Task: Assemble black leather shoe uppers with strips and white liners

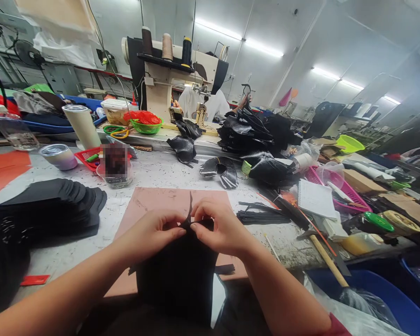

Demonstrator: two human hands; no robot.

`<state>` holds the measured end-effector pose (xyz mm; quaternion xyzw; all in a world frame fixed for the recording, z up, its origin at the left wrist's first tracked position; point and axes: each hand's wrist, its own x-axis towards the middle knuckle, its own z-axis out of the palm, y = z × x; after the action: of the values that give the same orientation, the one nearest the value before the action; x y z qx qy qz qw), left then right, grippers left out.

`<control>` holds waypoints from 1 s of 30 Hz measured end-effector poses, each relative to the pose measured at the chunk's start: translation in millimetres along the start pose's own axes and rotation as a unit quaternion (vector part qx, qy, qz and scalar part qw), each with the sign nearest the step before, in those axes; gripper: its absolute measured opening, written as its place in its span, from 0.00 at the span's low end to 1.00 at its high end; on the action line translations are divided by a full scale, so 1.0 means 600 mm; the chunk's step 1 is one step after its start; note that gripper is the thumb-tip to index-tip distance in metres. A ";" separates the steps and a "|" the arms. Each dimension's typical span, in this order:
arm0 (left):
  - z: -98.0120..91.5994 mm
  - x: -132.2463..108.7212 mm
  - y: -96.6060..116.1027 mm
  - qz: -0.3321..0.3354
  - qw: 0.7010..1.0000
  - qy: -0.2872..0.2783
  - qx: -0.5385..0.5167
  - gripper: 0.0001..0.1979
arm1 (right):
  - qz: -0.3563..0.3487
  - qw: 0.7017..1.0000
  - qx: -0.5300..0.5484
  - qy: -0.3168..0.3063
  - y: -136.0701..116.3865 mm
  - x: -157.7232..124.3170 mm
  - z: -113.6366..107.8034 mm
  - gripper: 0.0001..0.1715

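Both of my hands pinch the top edge of a black leather piece [180, 270] held over a pink mat [150, 200] at the table's front edge. My left hand [150, 233] grips it from the left, thumb and fingers closed. My right hand [219, 228] pinches the same edge from the right, where a thin black strip [190, 205] sticks up between the fingers.
A stack of black cut pieces [52, 205] lies at left. Loose black strips [262, 215], a hammer [327, 261], a notepad [315, 198] and a pink basket [346, 189] sit at right. A sewing machine [175, 79] and piled black leather parts [252, 135] stand behind.
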<state>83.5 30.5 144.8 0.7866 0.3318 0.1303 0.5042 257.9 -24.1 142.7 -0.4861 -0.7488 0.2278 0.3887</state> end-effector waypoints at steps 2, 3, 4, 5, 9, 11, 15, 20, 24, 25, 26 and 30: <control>-0.001 0.001 0.002 0.003 1.000 -0.011 -0.003 0.13 | 0.017 1.000 0.013 -0.003 0.002 0.001 -0.001 0.05; -0.002 0.002 0.002 0.001 1.000 -0.015 -0.004 0.13 | 0.025 0.999 0.021 -0.002 0.002 0.001 -0.002 0.05; -0.002 0.002 0.003 -0.001 1.000 -0.020 -0.006 0.13 | 0.032 0.999 0.029 0.000 0.003 0.002 -0.002 0.05; -0.003 0.002 0.003 -0.003 1.000 -0.024 -0.006 0.14 | 0.038 0.999 0.036 0.002 0.004 0.002 -0.002 0.05; -0.004 0.004 0.001 0.001 1.000 -0.029 0.007 0.14 | 0.043 0.998 0.044 0.005 0.003 0.004 -0.002 0.05; -0.005 0.004 -0.002 0.002 0.999 -0.030 0.015 0.15 | 0.042 0.998 0.043 0.002 0.002 0.005 -0.003 0.05; -0.006 0.007 -0.004 0.000 0.999 -0.045 0.012 0.15 | 0.026 0.999 0.040 -0.009 0.002 0.007 -0.007 0.06; -0.006 0.015 0.000 0.035 0.998 -0.037 0.038 0.12 | 0.017 1.000 -0.001 -0.022 0.000 0.007 -0.005 0.07; -0.005 0.020 0.002 0.030 0.998 -0.018 0.051 0.14 | 0.007 0.999 -0.039 -0.037 0.001 0.006 -0.012 0.05; -0.006 0.021 0.003 0.020 0.999 -0.017 0.046 0.14 | 0.007 0.998 -0.048 -0.041 0.001 0.005 -0.016 0.03; -0.007 0.021 0.004 0.010 0.999 -0.017 0.040 0.13 | 0.013 0.998 -0.055 -0.041 0.002 0.005 -0.019 0.02; -0.009 0.019 0.008 -0.022 0.999 -0.005 0.036 0.13 | 0.021 0.998 -0.062 -0.011 0.003 0.000 -0.023 0.04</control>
<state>91.3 40.4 150.1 0.7973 0.3509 0.1032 0.4801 269.9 -23.7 149.5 -0.5227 -0.7552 0.1944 0.3445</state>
